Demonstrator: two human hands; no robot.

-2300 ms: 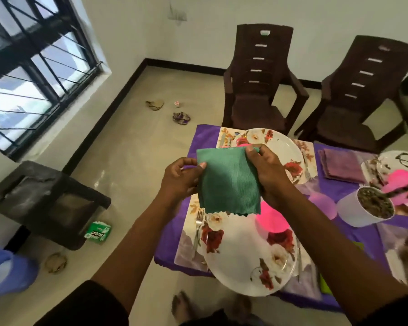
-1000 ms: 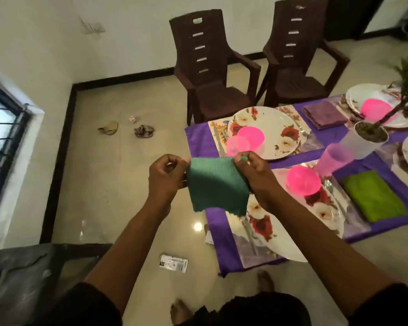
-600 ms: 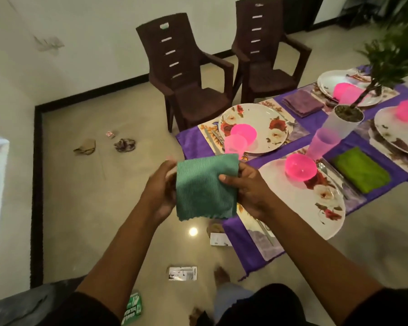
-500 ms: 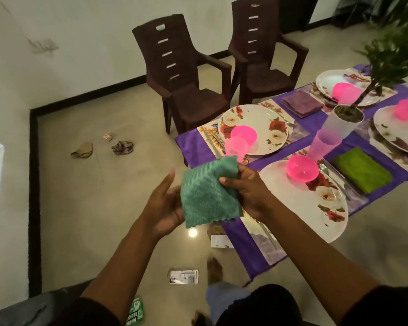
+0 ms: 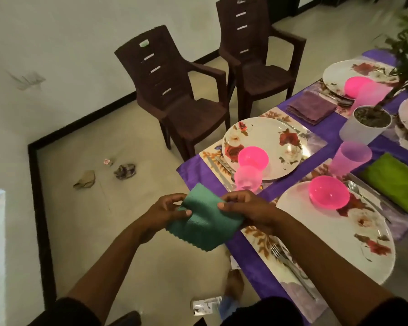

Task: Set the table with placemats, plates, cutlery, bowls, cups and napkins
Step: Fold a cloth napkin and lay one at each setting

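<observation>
A folded teal-green napkin hangs in the air just off the table's left end. My left hand pinches its left edge and my right hand pinches its right edge. On the purple tablecloth lie floral placemats, each with a flowered plate. The near plate carries a pink bowl; a fork lies to its left, a spoon to its right. The far plate holds a pink bowl with a pink cup in front.
A lime napkin, a purple napkin, a lilac cup and a white plant pot stand further right. Two brown plastic chairs face the table's far side. Scraps and wrappers lie on the floor.
My left hand, open beside the napkin half a second ago, now pinches its left edge. The view has swung so more of the table shows on the right.
</observation>
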